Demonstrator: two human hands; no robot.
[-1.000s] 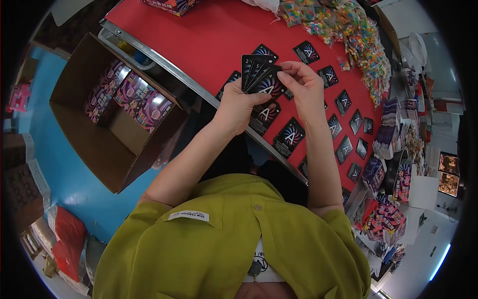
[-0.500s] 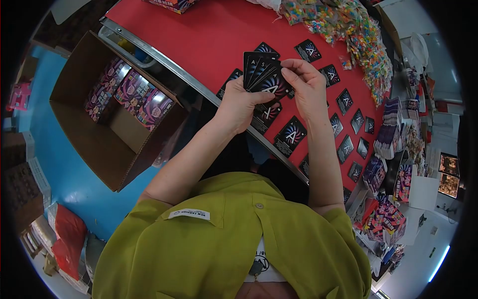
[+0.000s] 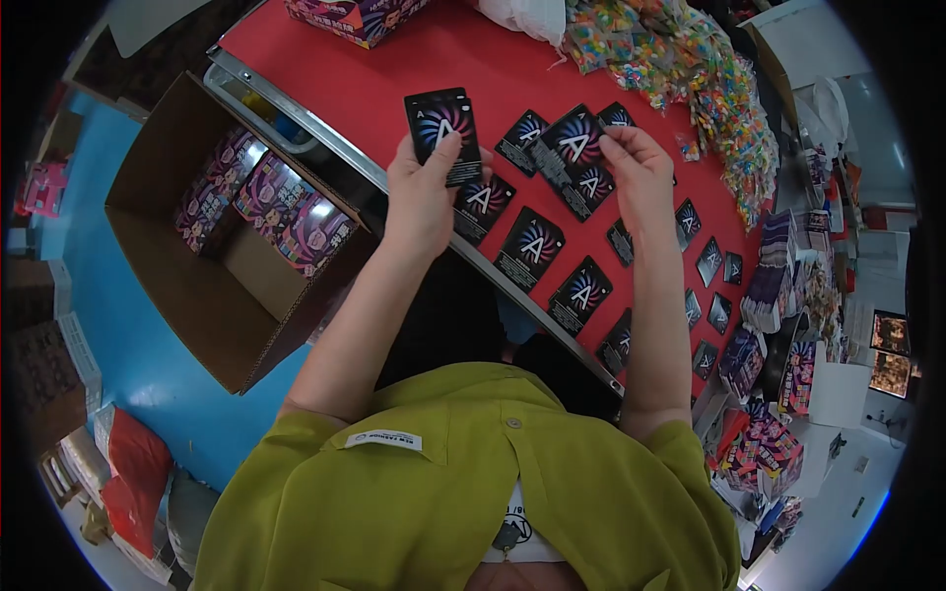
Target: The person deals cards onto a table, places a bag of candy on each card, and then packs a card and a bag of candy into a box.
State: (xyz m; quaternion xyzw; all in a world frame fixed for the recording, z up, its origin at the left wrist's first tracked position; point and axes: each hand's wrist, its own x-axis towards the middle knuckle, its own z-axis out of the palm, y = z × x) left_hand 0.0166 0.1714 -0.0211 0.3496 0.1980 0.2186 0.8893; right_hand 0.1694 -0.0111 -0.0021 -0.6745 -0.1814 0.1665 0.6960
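We count one cardboard box (image 3: 158,256), one deck (image 3: 441,120) and, farther right, at least a dozen laid-out black cards (image 3: 532,248). Our left hand (image 3: 419,205) curls around the deck, thumb on its face; our right hand (image 3: 645,179) pinches one card (image 3: 574,140) by its edge, above the laid-out ones. We see blue floor (image 3: 168,340), then the red table (image 3: 365,108), then heaped colourful packets (image 3: 645,49), too many to count.
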